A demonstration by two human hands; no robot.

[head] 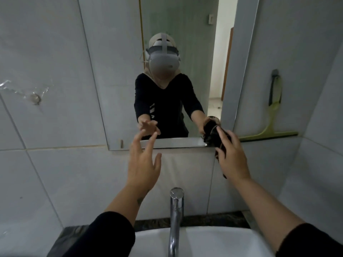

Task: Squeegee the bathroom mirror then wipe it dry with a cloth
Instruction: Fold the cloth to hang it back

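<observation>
The right hand (232,158), nearer the mirror (176,80), holds a dark cloth (211,130) seemingly against its lower right corner. The left hand (143,164) hovers, fingers (137,140) spread wide.

A frameless glass mirror (178,71), glossy and reflective, hangs on smooth, glazed pale-grey tiles (55,108) with a soft sheen. The right hand (232,156) grips a dark, matt cloth (213,134), soft and crumpled. A squeegee (269,130) of pale-green plastic with a dark rubber-like blade hangs from a hook (275,72) on the wall. Below, a polished chrome tap (176,210) stands over a glossy white ceramic basin (213,242); the counter (213,218) behind it looks like speckled dark stone. Matt black fabric sleeves (104,236) cover both forearms.
</observation>
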